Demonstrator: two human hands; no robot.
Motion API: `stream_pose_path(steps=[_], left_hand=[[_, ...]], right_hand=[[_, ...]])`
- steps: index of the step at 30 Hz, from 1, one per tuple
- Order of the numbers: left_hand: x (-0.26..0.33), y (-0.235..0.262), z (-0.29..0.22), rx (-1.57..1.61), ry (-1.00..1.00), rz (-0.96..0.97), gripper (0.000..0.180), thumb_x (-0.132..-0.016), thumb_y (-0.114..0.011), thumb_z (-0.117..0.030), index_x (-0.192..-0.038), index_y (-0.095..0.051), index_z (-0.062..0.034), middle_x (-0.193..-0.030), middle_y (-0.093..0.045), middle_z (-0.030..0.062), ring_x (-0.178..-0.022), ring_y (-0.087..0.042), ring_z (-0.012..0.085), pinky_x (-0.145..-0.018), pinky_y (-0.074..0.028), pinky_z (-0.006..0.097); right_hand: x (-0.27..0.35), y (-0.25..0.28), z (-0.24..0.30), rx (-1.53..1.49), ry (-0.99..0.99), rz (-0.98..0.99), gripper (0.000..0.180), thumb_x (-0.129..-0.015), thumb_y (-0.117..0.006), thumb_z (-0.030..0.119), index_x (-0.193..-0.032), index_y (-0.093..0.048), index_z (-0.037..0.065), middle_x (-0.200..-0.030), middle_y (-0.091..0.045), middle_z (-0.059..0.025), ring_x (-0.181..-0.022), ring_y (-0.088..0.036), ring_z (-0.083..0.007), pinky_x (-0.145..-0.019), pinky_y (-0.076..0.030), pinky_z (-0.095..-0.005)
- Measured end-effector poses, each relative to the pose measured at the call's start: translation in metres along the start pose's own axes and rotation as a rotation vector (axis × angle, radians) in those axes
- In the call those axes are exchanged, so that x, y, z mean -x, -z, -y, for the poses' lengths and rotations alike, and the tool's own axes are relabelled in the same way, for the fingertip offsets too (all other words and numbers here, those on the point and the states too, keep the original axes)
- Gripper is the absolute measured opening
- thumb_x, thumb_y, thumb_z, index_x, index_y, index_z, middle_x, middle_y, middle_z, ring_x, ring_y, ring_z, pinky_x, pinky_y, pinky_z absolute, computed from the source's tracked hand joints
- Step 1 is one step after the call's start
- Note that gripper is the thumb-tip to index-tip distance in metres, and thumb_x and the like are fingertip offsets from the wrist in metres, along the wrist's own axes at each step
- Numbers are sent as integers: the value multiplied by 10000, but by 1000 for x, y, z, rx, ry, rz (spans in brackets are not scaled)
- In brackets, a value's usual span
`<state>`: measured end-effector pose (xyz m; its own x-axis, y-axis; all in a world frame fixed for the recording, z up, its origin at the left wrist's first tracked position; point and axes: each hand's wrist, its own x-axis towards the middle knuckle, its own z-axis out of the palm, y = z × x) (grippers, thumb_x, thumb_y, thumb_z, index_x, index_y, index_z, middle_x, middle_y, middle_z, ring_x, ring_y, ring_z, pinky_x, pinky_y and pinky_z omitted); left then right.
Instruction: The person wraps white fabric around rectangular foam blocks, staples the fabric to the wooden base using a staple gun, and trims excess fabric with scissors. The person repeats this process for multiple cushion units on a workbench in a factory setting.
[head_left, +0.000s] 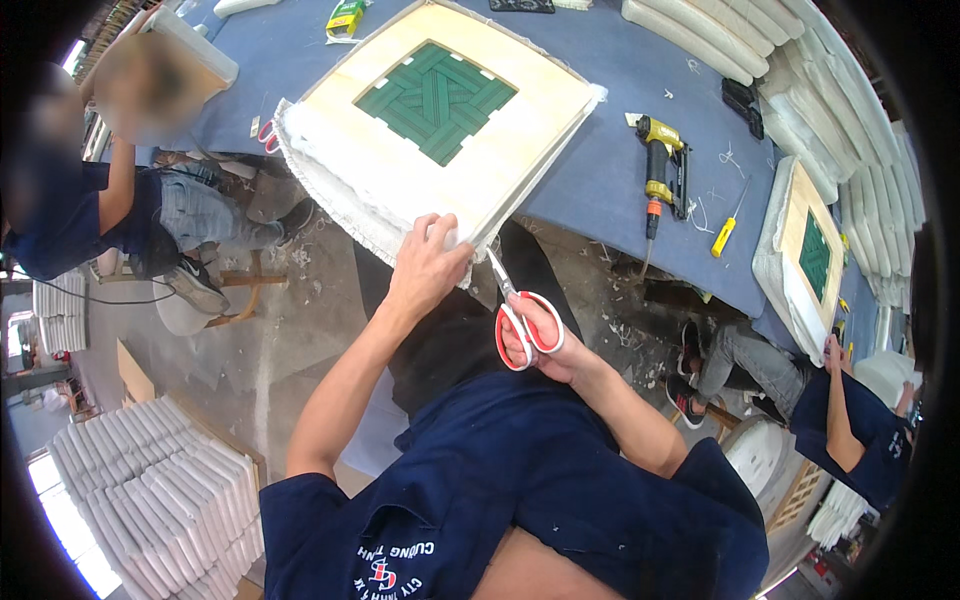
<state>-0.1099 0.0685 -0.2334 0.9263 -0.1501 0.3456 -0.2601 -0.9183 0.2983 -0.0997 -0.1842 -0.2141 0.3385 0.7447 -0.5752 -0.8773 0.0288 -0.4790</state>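
Note:
A square wooden seat frame point(520, 150) with green webbing point(436, 98) in its middle lies on the blue-covered table point(610, 190), wrapped underneath in white fabric and padding point(335, 200). My left hand point(428, 262) presses the white fabric at the frame's near corner. My right hand point(545, 345) holds red-handled scissors point(520, 315), their blades pointing up at that same corner, close beside my left hand.
A yellow and black nail gun point(663, 165) and a yellow-handled screwdriver point(727, 228) lie on the table to the right. Another seat frame point(805, 255) sits at the right edge by a seated person point(840, 420). A second person point(90, 210) sits left. White cushions point(160, 490) are stacked lower left.

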Motion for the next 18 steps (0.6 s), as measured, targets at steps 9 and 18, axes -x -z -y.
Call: stream_pose_path(steps=[9, 18], left_hand=[[15, -6, 14, 219, 90, -125, 299, -815, -769, 41, -1080, -679, -63, -1209, -694, 141, -1167, -689, 361, -937, -590, 460], [26, 12, 14, 798, 602, -367, 83, -1045, -630, -13, -1084, -698, 15, -1014, -745, 101, -961, -716, 167, -884, -550, 319]], right_hand=[[-4, -8, 0, -80, -78, 50, 478, -1142, -518, 473, -888, -621, 82, -669, -592, -35, -534, -542, -136, -516, -463, -277], [-9, 1, 5, -56, 100, -80, 485, -1113, -541, 552, -906, -607, 118, -702, -581, -13, -573, -544, -139, -544, -435, -285]])
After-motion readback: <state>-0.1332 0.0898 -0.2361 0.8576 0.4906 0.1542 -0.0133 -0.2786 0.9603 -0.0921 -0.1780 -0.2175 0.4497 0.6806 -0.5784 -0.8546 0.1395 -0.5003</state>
